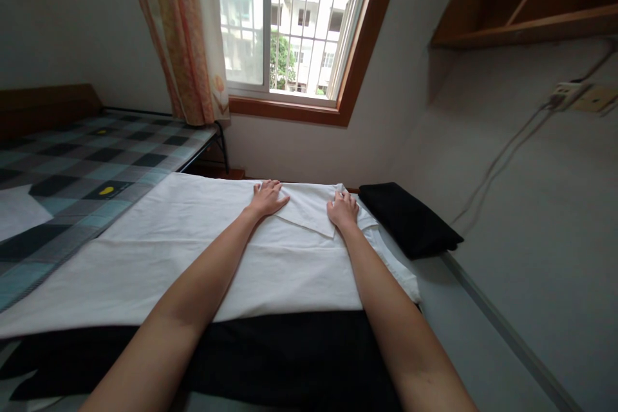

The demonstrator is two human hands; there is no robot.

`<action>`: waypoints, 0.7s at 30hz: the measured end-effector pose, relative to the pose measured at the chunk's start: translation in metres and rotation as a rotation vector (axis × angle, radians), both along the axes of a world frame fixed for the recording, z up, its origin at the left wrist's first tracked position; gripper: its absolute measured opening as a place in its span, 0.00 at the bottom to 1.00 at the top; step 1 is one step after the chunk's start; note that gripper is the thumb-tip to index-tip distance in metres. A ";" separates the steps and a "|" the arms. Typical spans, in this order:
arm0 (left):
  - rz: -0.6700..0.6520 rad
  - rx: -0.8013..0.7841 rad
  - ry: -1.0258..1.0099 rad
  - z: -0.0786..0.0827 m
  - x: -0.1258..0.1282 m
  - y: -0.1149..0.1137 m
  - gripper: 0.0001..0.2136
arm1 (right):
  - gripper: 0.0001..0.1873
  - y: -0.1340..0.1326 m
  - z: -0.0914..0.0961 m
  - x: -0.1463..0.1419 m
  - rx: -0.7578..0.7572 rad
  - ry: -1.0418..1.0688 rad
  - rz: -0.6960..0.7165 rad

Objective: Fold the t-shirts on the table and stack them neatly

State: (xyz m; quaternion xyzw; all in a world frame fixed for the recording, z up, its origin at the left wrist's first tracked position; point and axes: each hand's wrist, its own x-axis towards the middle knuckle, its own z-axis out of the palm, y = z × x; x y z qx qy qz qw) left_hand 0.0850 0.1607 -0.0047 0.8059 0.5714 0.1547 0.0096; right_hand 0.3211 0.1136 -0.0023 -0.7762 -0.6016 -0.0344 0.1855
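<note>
"What do you see at my left hand?"

"From my end of the feed, it rests palm down with the fingers spread and the thumb reaching toward the other hand. It is pressed on a wide white cloth garment and grasps nothing that I can see."

"And my right hand?"

"I see its fingers curled down at the far edge of the same garment. I can't tell whether they pinch the fabric or only lean on it."

"How does the garment lie?"

"Spread broadly under both hands, running well out to the left of the left hand and a little past the right one. Between the hands I make out a pointed white fabric flap, folded back toward me."

"Anything near the right hand?"

"Just to its right, a folded black cloth bundle. Nearer to me than both hands, a length of black fabric shows along the garment's near edge."

"Left side?"

"Well to the left of the left hand I have a checked bed cover in teal, grey and black, and beyond that hand a patterned orange-and-cream curtain."
</note>
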 end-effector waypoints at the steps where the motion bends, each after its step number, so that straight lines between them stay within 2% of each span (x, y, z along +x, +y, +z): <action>1: -0.006 0.017 -0.013 0.000 0.000 -0.001 0.25 | 0.23 0.000 0.000 0.000 0.005 0.003 0.002; 9: 0.003 0.167 -0.143 0.010 0.001 -0.009 0.15 | 0.23 0.000 0.000 0.001 0.036 0.026 0.009; 17: 0.046 0.215 -0.214 0.020 0.001 -0.011 0.17 | 0.25 -0.001 0.003 0.001 0.100 0.050 0.011; 21: 0.119 0.223 -0.210 0.021 0.007 -0.012 0.13 | 0.24 0.000 0.004 0.001 0.161 0.064 0.040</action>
